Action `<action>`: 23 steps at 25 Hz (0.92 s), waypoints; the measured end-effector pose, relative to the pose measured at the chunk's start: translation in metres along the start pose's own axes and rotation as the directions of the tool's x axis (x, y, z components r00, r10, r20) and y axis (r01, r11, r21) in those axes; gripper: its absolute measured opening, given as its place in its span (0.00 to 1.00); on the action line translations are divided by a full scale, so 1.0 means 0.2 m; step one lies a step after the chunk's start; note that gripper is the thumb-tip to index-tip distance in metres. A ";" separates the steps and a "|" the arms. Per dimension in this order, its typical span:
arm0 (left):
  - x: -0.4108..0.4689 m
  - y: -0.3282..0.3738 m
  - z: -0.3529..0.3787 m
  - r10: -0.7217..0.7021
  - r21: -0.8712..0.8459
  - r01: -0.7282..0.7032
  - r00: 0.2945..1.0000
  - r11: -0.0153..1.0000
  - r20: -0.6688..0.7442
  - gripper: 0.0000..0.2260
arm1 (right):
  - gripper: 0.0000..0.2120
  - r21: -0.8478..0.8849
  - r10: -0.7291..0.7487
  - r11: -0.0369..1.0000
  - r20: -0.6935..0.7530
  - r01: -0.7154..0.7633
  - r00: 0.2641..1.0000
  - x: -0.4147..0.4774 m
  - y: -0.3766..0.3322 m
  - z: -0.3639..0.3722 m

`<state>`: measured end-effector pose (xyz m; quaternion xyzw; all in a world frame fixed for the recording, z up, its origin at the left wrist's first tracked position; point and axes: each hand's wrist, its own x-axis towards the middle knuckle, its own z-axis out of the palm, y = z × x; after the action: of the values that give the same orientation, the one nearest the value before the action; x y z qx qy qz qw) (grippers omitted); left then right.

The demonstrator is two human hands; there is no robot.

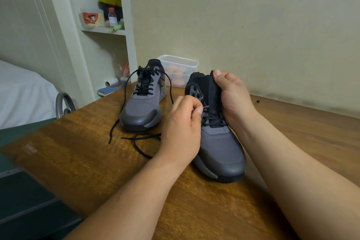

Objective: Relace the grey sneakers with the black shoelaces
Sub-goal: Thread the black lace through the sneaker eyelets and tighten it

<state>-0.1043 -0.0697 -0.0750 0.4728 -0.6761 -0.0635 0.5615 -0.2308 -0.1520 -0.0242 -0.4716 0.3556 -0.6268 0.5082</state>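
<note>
Left hand (181, 132) on shoelace (213, 122), right hand (231, 93) on sneaker (220, 146)

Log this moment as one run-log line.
left hand: pinches lace tip | right hand: grips tongue of near sneaker | far sneaker: laced, ends loose

Ahead of you a glossy brown wooden tabletop (78, 161), behind it a plain cream wall (253, 15), on your left a white built-in shelf (103, 31), a white-sheeted bed (19, 93)

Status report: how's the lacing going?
Left hand pinches lace tip at near sneaker. Right hand grips its tongue. Far sneaker laced, untied. Nothing blocking.
</note>
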 end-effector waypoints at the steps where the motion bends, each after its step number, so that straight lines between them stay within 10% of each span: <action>1: 0.00 0.00 0.00 0.003 0.007 -0.003 1.000 1.000 -0.002 0.07 | 0.09 0.005 0.000 1.000 -0.007 0.000 1.000 0.00 0.00 0.00; 23: 0.07 0.00 -0.01 -0.146 -0.195 0.155 0.987 0.968 0.059 0.05 | 0.10 -0.095 -0.065 0.994 -0.069 0.058 0.996 0.00 0.02 0.03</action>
<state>-0.1008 -0.0787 -0.0650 0.4628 -0.6405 -0.1837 0.5847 -0.2242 -0.1522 -0.0268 -0.4828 0.3877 -0.6415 0.4529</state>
